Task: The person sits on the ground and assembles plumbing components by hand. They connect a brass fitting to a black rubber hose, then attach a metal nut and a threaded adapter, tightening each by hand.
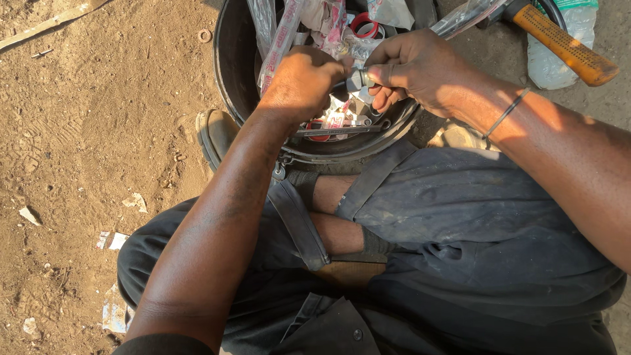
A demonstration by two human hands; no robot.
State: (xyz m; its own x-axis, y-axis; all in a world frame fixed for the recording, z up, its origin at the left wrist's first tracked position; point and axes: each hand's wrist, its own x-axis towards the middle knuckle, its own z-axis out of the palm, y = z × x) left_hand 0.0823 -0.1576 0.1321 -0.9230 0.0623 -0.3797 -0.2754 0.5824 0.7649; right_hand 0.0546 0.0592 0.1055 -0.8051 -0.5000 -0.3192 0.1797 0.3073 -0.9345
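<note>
- The left hand [299,82] is curling into a closed grip around one end of a small grey metal cylinder part [357,79]; the fingers are hiding what lies under them.
- The right hand [411,69] is pinching the other end of the same part between the thumb and the fingers, so both hands are holding one piece together.
- This part is staying above the middle of the one round black tub [230,59], just over its contents.
- Inside the tub, several long clear plastic packets with red print [279,39] are standing, at least three; one red ring [363,25] is lying near the top edge.
- One long flat dark metal tool [335,130] is lying across the lower part of the tub, near the rim.
- One hammer with an orange handle [565,46] is pointing out at the upper right, beside one clear plastic bottle [559,66].
- One thin dark band [505,113] is sitting on the right wrist.
- One dark shoe [213,135] is touching the left rim of the tub.
- The sandy ground [98,118] on the left is giving open room; about four scraps of pale paper [115,240] are lying there, well apart from the hands.
- The dark trousers [473,223] are closing the space below the tub.
</note>
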